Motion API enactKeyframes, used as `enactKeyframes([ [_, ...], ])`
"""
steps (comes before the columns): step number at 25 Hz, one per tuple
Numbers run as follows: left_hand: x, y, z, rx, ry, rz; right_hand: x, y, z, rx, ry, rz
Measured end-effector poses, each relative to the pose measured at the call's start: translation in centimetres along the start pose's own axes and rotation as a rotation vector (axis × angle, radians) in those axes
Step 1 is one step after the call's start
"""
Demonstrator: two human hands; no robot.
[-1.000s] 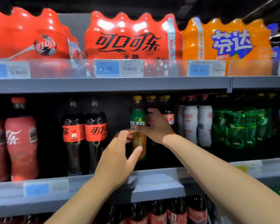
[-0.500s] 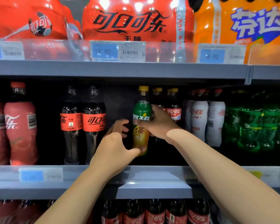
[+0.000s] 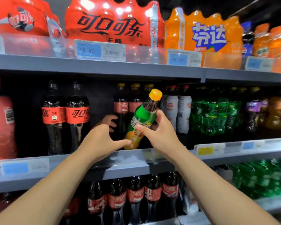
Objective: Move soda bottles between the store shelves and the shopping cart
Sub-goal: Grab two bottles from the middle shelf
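Tilted bottle (image 3: 143,112) of amber soda, right hand (image 3: 162,137) gripping it, left hand (image 3: 99,140) splayed open

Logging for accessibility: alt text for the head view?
Right hand grips a tilted green bottle with a yellow cap, at the middle shelf; left hand, fingers spread, touches its base. Cola bottles stand behind.

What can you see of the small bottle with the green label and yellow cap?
The small clear plastic bottle has a yellow cap, a green label with white characters and an orange-yellow lower part. Capped, it tilts with the cap up and rightward, in front of the dark cola bottles on the grey shelf. The right hand grips its middle; the left hand touches its lower end with the thumb.
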State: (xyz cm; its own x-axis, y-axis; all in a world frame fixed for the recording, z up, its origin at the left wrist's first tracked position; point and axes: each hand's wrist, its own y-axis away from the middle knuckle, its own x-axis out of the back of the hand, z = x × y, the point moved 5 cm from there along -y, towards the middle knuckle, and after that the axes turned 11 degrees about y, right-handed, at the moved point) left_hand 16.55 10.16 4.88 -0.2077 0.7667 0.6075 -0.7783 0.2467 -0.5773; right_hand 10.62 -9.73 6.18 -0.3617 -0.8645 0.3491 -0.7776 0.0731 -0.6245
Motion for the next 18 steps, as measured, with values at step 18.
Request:
enactKeyframes([
  [18,-13.1,-0.6,18.5,-0.461,0.24,-0.07,27.0,4.9,7.2,0.064,0.167,0.332],
])
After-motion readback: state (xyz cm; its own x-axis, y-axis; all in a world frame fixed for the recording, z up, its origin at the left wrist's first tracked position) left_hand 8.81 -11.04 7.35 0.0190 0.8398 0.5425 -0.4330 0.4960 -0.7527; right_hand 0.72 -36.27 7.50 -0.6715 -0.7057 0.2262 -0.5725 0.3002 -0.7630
